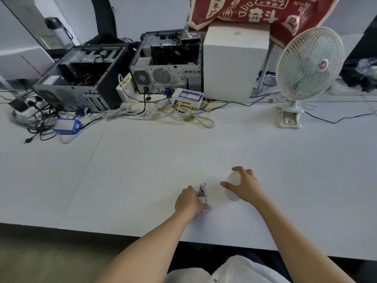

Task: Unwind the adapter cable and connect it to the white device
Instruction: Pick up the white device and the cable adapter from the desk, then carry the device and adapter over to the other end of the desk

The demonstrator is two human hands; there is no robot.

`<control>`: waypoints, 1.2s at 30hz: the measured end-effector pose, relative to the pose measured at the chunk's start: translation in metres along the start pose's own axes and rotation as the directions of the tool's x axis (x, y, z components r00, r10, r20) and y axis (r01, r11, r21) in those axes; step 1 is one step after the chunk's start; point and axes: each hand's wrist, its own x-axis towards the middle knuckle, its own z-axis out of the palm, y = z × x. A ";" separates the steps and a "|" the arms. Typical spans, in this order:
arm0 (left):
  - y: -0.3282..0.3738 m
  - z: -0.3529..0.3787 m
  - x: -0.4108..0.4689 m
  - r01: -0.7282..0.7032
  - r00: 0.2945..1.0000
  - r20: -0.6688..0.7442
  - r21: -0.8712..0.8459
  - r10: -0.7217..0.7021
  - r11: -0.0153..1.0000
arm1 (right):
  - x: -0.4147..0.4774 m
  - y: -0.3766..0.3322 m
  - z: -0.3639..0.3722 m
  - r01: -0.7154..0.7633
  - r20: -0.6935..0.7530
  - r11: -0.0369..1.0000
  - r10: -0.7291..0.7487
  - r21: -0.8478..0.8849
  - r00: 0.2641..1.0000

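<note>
Adapter cable (pixel 202 194) sits on the near table (pixel 126 160), still coiled, small white plug body, pinched in our left hand (pixel 188 202). Right hand (pixel 244 185) just right, fingers curled over the blurry white device (pixel 234 178).

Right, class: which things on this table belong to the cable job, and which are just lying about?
Job: small white adapter with wound cable under left hand; rounded white device under right hand.

Lying about: white clip-on fan, two open grey computer cases, blue-and-white box.
</note>
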 end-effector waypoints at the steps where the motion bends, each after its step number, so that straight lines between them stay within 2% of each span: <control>1: 0.001 0.000 0.001 0.000 1.000 0.000 -0.012 0.000 1.000 | 0.000 0.000 0.000 -0.002 -0.003 1.000 0.002 0.004 1.000; 5: -0.001 -0.004 0.005 0.065 0.998 0.012 -0.153 -0.064 0.986 | 0.002 0.000 0.000 0.001 -0.002 1.000 -0.001 0.011 1.000; 8: -0.006 -0.006 0.010 0.106 0.994 0.063 -0.374 -0.088 0.921 | 0.001 0.000 0.001 0.005 -0.002 1.000 -0.005 0.015 1.000; 12: -0.011 -0.013 0.011 0.168 0.983 0.173 -0.722 -0.060 0.671 | 0.000 -0.003 0.004 0.014 -0.002 0.997 -0.013 0.077 1.000; 16: -0.015 -0.024 0.006 0.230 0.969 0.246 -0.898 -0.007 0.375 | -0.004 -0.009 0.009 0.059 -0.007 0.988 -0.059 0.141 0.998; 19: -0.021 -0.038 -0.004 0.241 0.965 0.257 -0.945 0.050 0.221 | -0.008 -0.018 0.015 0.114 0.014 0.977 -0.118 0.178 0.993; 23: -0.043 -0.058 -0.018 0.190 0.979 0.196 -0.976 0.048 0.110 | -0.011 -0.037 0.026 0.177 0.051 0.956 -0.194 0.234 0.980; 29: -0.087 -0.087 -0.037 0.076 0.996 0.078 -0.995 -0.044 -0.059 | -0.014 -0.074 0.054 0.246 0.158 0.929 -0.297 0.278 0.942; 36: -0.139 -0.106 -0.073 -0.116 0.982 -0.067 -0.953 -0.179 -0.280 | -0.030 -0.132 0.104 0.405 0.294 0.895 -0.445 0.189 0.846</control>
